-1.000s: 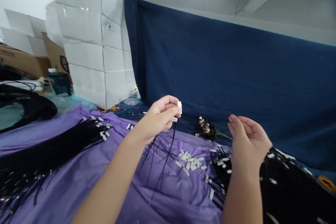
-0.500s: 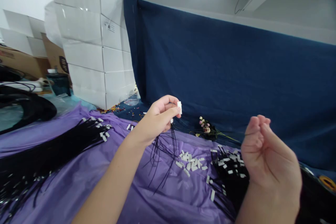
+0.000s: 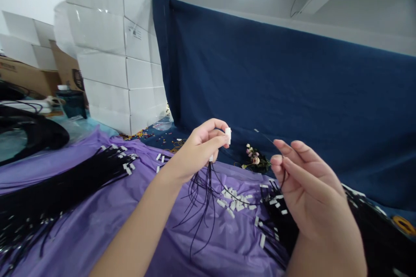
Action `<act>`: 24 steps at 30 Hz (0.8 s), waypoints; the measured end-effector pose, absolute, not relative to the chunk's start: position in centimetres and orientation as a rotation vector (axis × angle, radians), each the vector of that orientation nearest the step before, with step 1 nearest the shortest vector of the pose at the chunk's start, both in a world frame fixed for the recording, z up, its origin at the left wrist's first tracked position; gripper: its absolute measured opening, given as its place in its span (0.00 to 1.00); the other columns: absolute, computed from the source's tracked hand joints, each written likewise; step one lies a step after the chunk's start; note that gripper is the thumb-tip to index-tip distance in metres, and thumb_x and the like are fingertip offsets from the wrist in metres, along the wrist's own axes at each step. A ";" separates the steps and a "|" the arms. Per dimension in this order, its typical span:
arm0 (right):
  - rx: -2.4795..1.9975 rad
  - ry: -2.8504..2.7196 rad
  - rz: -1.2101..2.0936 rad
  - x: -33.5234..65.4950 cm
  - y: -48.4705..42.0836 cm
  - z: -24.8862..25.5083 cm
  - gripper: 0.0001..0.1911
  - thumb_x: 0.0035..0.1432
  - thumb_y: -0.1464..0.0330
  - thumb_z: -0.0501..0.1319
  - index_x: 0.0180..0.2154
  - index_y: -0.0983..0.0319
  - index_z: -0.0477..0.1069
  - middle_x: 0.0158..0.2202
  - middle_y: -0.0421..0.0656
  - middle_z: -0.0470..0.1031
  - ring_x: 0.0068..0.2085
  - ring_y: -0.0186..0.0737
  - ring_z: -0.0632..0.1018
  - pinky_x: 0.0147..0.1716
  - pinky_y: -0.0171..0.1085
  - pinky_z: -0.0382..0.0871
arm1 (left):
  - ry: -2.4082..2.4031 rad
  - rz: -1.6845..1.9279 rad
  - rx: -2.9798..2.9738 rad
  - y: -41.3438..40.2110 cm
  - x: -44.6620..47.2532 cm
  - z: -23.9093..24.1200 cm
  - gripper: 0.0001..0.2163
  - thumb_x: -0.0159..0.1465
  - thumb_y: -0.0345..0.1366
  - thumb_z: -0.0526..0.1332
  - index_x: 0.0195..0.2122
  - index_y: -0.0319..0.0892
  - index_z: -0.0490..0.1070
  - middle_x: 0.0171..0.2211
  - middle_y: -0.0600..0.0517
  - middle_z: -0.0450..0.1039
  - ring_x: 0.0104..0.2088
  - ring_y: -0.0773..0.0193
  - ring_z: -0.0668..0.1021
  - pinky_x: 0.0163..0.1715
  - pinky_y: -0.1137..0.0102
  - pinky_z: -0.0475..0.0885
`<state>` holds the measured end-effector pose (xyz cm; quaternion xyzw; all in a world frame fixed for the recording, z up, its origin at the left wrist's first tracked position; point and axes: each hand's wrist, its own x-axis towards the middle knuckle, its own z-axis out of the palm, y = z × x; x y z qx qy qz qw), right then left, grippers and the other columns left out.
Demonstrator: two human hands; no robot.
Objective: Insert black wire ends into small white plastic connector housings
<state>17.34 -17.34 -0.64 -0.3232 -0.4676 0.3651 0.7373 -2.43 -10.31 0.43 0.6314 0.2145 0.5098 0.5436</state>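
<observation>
R hand (image 3: 315, 186) has turned over since half a sec ago; its fingers now fan out more and point at the L hand (image 3: 201, 145). White tag (image 3: 228, 136) went a tiny bit right too. Head view, as I see it: L thumb & fingers are closed tight on that tag, held up above the purple cloth (image 3: 247, 242). Black strings (image 3: 209, 177) hang down under the same hand. R thumb & a fingertip pinch a dark cord (image 3: 284, 177); the other R fingers are a bit spread. Thin line w/ a pale tip (image 3: 256, 130) pokes out twd the L hand; can't tell if it's the same cord. Loose tags (image 3: 238, 202) lie in a pile on the cloth, btwn the arms. Big black bundle (image 3: 65, 186) is on the L side.
</observation>
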 end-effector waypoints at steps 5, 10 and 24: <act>-0.733 -1.117 0.673 16.3 -17.2 -1.0 0.17 0.54 0.70 0.71 0.45 0.58 0.70 0.40 0.44 0.82 0.41 0.42 0.84 0.40 0.38 0.81 | 0.487 1.181 1.505 -10.7 -2.5 0.7 0.04 0.64 0.33 0.60 0.39 0.40 0.67 0.28 0.57 0.67 0.16 0.80 0.61 0.15 0.79 0.54; -0.726 -1.161 0.476 15.0 -17.3 -1.1 0.14 0.57 0.71 0.68 0.45 0.59 0.69 0.39 0.46 0.83 0.42 0.44 0.84 0.41 0.40 0.82 | 0.438 1.097 1.513 -10.4 -2.8 0.3 0.04 0.64 0.34 0.60 0.39 0.41 0.68 0.28 0.56 0.68 0.16 0.79 0.63 0.15 0.77 0.50; -0.798 -1.062 0.436 13.3 -18.3 -0.3 0.10 0.56 0.74 0.68 0.41 0.61 0.71 0.37 0.42 0.83 0.41 0.40 0.84 0.41 0.33 0.82 | 0.405 1.009 1.461 -10.3 -3.1 0.2 0.03 0.63 0.33 0.61 0.36 0.39 0.69 0.27 0.56 0.68 0.16 0.79 0.62 0.14 0.77 0.49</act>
